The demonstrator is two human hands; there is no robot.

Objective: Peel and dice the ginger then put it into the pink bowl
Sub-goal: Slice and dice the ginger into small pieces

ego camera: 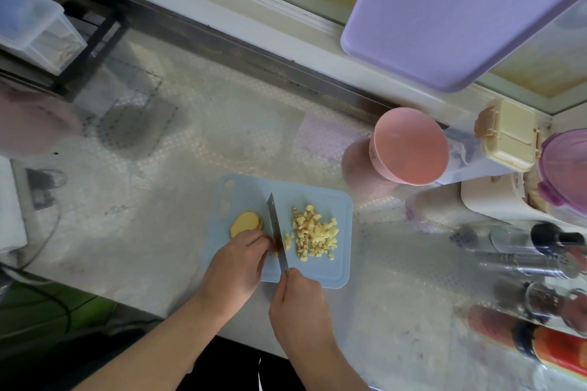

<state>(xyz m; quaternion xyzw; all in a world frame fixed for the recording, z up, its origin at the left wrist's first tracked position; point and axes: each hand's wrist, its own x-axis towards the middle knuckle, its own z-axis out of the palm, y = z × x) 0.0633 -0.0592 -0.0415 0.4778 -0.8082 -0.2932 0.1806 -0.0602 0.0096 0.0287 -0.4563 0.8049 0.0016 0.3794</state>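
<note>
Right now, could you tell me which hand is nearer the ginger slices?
Left. The left hand lies right beside the ginger slices; the right hand is farther back, holding the knife.

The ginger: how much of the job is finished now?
Done: a pile of diced ginger lies on the blue board. In hand: the right hand cuts with the knife; the left hand steadies ginger. Left: ginger slices uncut, pink bowl empty.
</note>
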